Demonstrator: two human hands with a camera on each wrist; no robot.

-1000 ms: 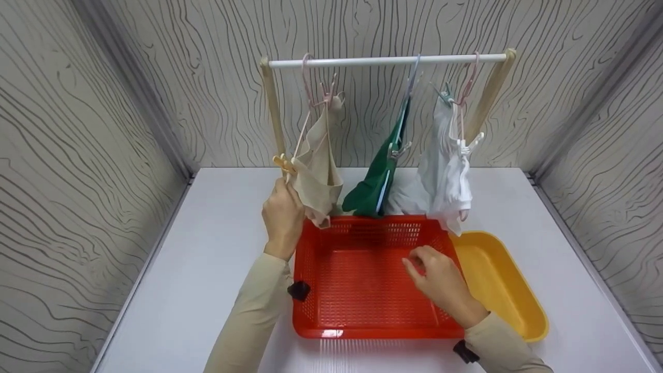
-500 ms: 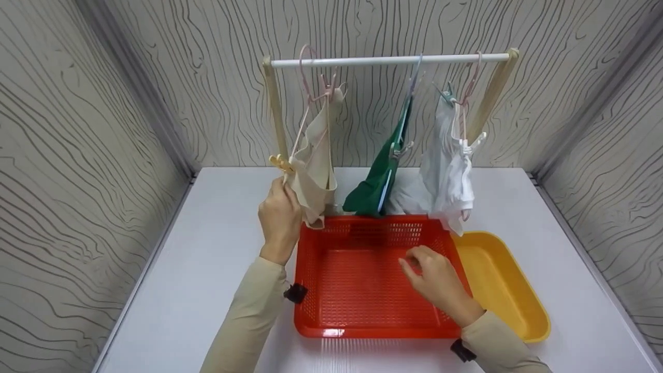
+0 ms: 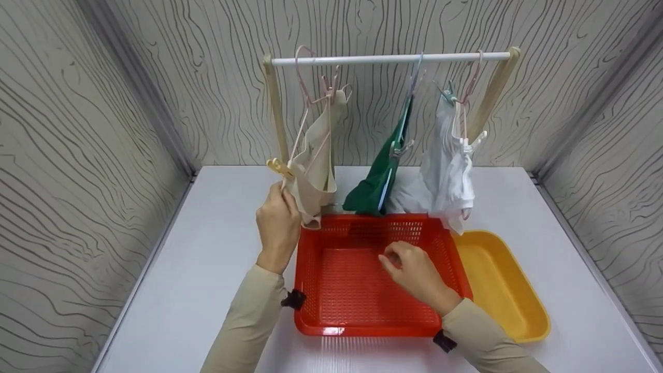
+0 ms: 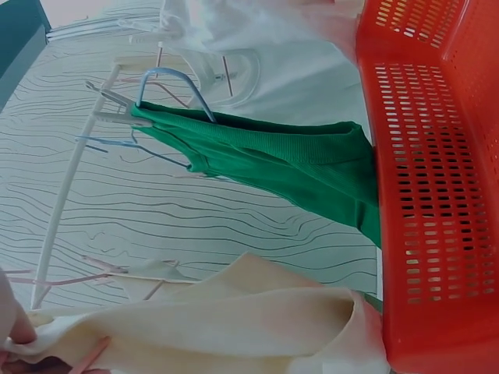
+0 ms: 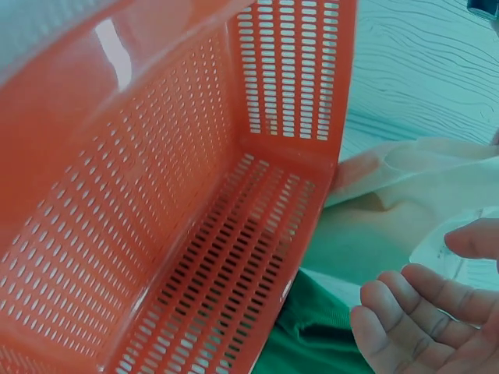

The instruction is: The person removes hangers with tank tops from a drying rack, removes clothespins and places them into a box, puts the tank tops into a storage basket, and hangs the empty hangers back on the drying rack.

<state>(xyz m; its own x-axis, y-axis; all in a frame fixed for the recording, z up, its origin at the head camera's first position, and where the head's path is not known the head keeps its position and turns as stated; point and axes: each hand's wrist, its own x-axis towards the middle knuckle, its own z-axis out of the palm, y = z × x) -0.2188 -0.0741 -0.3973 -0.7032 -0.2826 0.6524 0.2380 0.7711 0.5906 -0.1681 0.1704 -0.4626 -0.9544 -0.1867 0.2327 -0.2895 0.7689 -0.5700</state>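
My left hand (image 3: 278,223) pinches the near edge of a beige garment (image 3: 311,194), just below a yellow clothespin (image 3: 280,168). That garment hangs on a pink hanger from the white rod (image 3: 362,60), with a pink clothespin (image 3: 331,88) on its far side. In the left wrist view the beige cloth (image 4: 234,327) runs from my fingers toward the red basket (image 4: 429,354). Over the basket in the head view, my right hand (image 3: 419,272) hovers with loosely curled fingers and nothing in them; the right wrist view shows its fingers (image 5: 448,296) apart from the thumb.
A green garment (image 3: 375,189) and a white garment (image 3: 445,160) hang farther right on the rod, both clipped with clothespins. Beneath the rack's front stands the red basket, beside a yellow tray (image 3: 518,311). Patterned walls close in the white table (image 3: 207,233).
My left hand has drawn the garment's near edge slightly left and toward me, and the cloth spreads wider. My right hand has shifted left over the basket.
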